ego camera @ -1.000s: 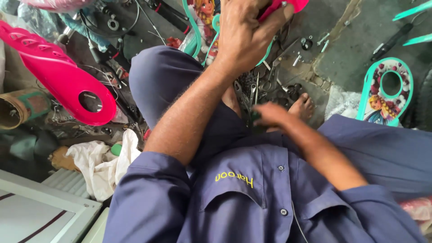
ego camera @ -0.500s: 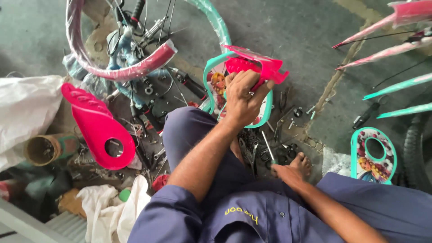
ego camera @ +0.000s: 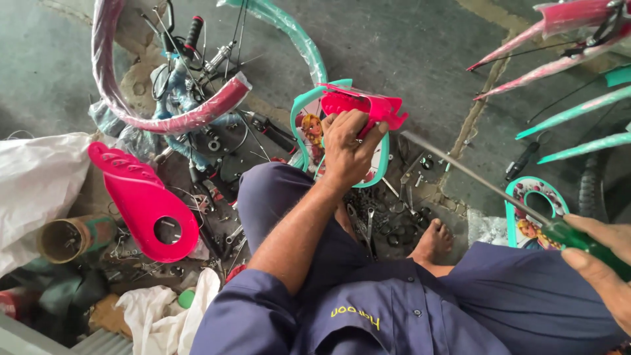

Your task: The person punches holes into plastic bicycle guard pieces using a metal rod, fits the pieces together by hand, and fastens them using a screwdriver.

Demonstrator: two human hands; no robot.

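Note:
My left hand [ego camera: 350, 150] grips a pink plastic bicycle part [ego camera: 365, 105] and holds it against a teal-rimmed picture chain guard [ego camera: 309, 125] in front of my left knee. My right hand [ego camera: 601, 253], at the right edge, is shut on the green handle of a long screwdriver [ego camera: 486, 181]. Its metal shaft points up and left toward the pink part, with the tip a short way off. I sit on the floor in blue work clothes, one bare foot [ego camera: 434, 240] out front.
A pink chain cover [ego camera: 141, 200] lies at the left beside a cardboard tube [ego camera: 66, 238] and white cloth [ego camera: 154, 309]. Loose wrenches and small hardware [ego camera: 388, 217] litter the floor. Pink and teal mudguards [ego camera: 164, 118], handlebars and another teal guard [ego camera: 526, 197] surround me.
The view has pulled back and steadied. My right hand has come up from near my foot holding the screwdriver, its shaft now aimed at the pink part that my left hand keeps holding.

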